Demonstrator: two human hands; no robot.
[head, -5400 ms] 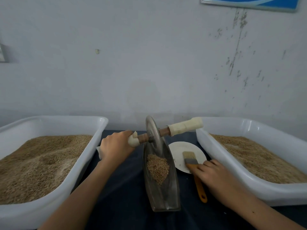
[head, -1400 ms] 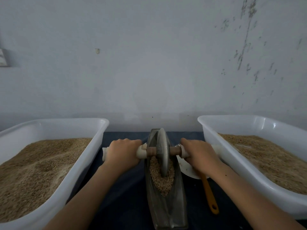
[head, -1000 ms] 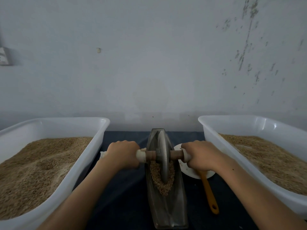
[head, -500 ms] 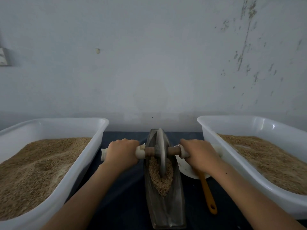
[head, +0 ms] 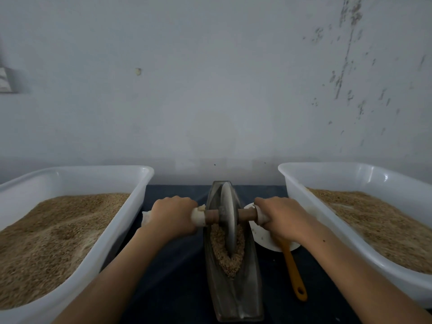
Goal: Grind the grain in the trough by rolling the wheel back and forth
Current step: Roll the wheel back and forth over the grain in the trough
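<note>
**Keep the wheel upright, stroke full length**

Head view: your left hand (head: 174, 217) and right hand (head: 281, 218) each grip one end of the axle (head: 247, 213), fingers wrapped round. Wheel (head: 228, 218) stands on edge in the trough (head: 233, 298), cutting into the grain (head: 230, 263) heaped mid-trough. Press evenly on both sides so it doesn't tilt. Roll past the heap's near end; short strokes likely just part it. Mind the brush (head: 293, 274) just right of the trough.

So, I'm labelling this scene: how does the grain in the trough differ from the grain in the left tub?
The grain in the trough is a small, coarse pile parted by the wheel; the grain in the left tub is a broad, finer-looking bed, untouched by any tool. Both are tan.
</note>
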